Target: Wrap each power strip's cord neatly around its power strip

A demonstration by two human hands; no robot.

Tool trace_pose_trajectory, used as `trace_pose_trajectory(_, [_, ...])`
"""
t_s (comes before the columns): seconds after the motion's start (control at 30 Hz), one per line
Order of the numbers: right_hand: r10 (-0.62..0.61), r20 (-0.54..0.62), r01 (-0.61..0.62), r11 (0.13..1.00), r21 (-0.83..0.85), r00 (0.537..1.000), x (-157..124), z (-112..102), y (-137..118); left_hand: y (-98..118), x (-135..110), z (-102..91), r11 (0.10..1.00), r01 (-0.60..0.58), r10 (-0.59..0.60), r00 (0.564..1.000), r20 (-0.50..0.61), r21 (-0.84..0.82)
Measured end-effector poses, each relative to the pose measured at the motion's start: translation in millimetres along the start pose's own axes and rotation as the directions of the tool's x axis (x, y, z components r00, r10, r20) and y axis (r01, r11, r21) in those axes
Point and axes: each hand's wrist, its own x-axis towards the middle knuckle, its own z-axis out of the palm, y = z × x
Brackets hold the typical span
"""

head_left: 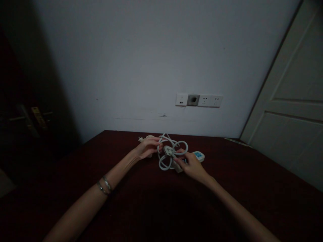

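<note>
A tangled white cable (pixel 185 145) is looped between my two hands over the dark red table. My left hand (pixel 147 148) pinches the left side of the loops, thumb and fingers closed on it. My right hand (pixel 193 165) grips the cable just behind a white plug (pixel 168 150), which points up and left. Partly covered by the right hand is a white block (pixel 178 167); its kind is unclear. A white device with a blue face (pixel 199 155), like a power strip end, lies behind that hand. Beyond my left hand lies another small white plug (pixel 140 139).
The dark red table (pixel 151 201) meets a pale wall (pixel 136 67). Wall sockets and switch plates (pixel 210 101) sit above its back edge. A white panelled door (pixel 295 127) stands at the right; a dark door with a handle (pixel 39 117) is at the left.
</note>
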Motion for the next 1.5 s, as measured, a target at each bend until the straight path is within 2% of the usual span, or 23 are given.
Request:
trace_pose_trajectory(0.1, [0.026,-0.05,-0.025,1.0,0.009,0.998,0,-2,2,2,0,4.2,0.999,0.05,-0.05,0.999,0.006,-0.004])
trace_pose_trajectory(0.23, [0.035,-0.136,-0.04,0.999,-0.03,0.99,0,-3,2,0,1,8.5,0.985,0.067,-0.05,0.992,-0.116,0.156])
trace_pose_trajectory(0.5, [-0.118,-0.237,0.04,0.949,-0.313,0.964,1,0,3,0,2,8.2,0.9,0.021,0.07,0.979,-0.191,0.436])
trace_pose_trajectory(0.57, [-0.148,-0.233,0.054,0.929,-0.366,0.961,1,1,1,1,3,6.3,0.888,0.029,0.068,0.979,-0.193,0.458])
trace_pose_trajectory(0.7, [-0.186,-0.192,0.09,0.902,-0.421,0.964,5,0,-3,2,3,0.0,0.881,-0.01,0.079,0.989,-0.128,0.473])
trace_pose_trajectory(0.77, [-0.191,-0.16,0.1,0.885,-0.454,0.968,7,-1,-4,2,3,-3.8,0.895,-0.005,0.059,0.993,-0.107,0.445])
trace_pose_trajectory(0.93, [-0.246,-0.058,0.179,0.832,-0.525,0.968,13,-5,-7,-5,-1,-11.8,0.945,0.094,-0.068,0.993,-0.094,0.313])
trace_pose_trajectory(1.07, [-0.272,-0.02,0.209,0.779,-0.591,0.962,14,-5,-9,-7,-1,-14.2,0.958,0.094,-0.079,0.994,-0.069,0.269])
trace_pose_trajectory(1.3, [-0.277,-0.089,0.141,0.71,-0.69,0.957,21,6,-13,-5,4,-5.0,0.917,-0.041,0.067,0.996,-0.053,0.398])
trace_pose_trajectory(1.5, [-0.139,-0.192,-0.007,0.794,-0.608,0.971,30,14,-16,-12,12,-2.6,0.881,-0.142,0.199,0.976,-0.083,0.452])
